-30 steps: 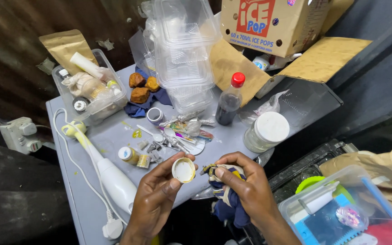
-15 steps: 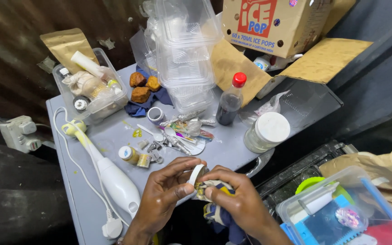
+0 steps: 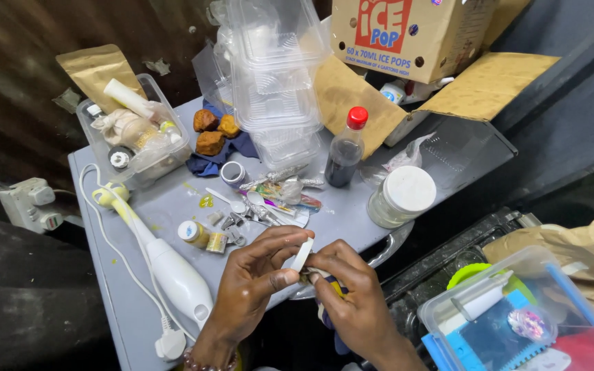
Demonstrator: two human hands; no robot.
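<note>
both hands meet at the near edge of the grey counter (image 3: 139, 275), just over its lip. the left hand (image 3: 252, 288) pinches a small white lid (image 3: 302, 254) between thumb and fingertips, holding it on edge so its flat face turns toward the right hand (image 3: 348, 295). the right hand is curled tight around something small and yellowish (image 3: 309, 277), probably a little jar, though the fingers hide most of it. the lid sits just above and left of that object, nearly touching, so the left hand is the nearer one to it. a white hand blender (image 3: 173, 275) lies on the counter left of the hands, and a white-capped jar (image 3: 401, 197) stands beyond them.
</note>
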